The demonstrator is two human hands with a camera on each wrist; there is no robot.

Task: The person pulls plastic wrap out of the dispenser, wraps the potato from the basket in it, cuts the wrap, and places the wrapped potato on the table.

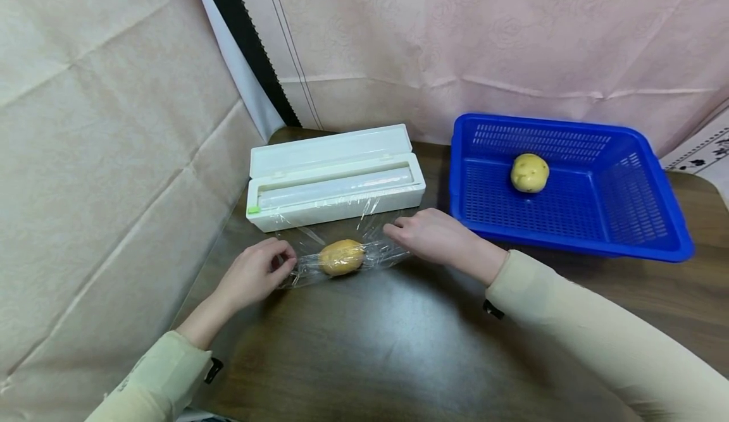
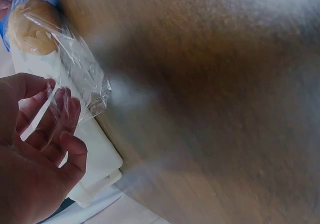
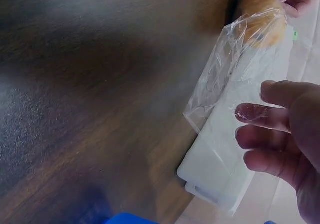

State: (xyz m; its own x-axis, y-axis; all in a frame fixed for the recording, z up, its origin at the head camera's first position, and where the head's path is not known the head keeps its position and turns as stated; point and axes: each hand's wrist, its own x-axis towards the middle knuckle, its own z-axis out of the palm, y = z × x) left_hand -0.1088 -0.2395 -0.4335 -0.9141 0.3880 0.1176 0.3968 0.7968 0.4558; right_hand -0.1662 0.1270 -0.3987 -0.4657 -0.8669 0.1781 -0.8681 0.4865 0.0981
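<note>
Pale, creased cloth (image 1: 484,36) hangs behind and to the left of a dark wood-grain desk (image 1: 342,346). At the desk's right stands a blue plastic basket (image 1: 575,210) with slotted walls. Left of it, near the cloth, sits a long white box (image 1: 336,211), its lid tipped back, a pale roll (image 1: 336,186) lying inside. Clear plastic film (image 1: 378,254) stretches across the desk in front of the box, crinkled and gathered to either side of a potato. The left hand (image 1: 253,270) pinches the film's left end between thumb and fingers. The right hand (image 1: 433,235) is at the other end, fingers parted and softly bent, thumb apart from them, film against a fingertip. The film-covered potato (image 1: 342,257) rests between the hands, just in front of the box; a bare yellow potato (image 1: 529,173) lies inside the basket. Smallest is a bright green piece (image 1: 253,209) at the box's left front corner.
</note>
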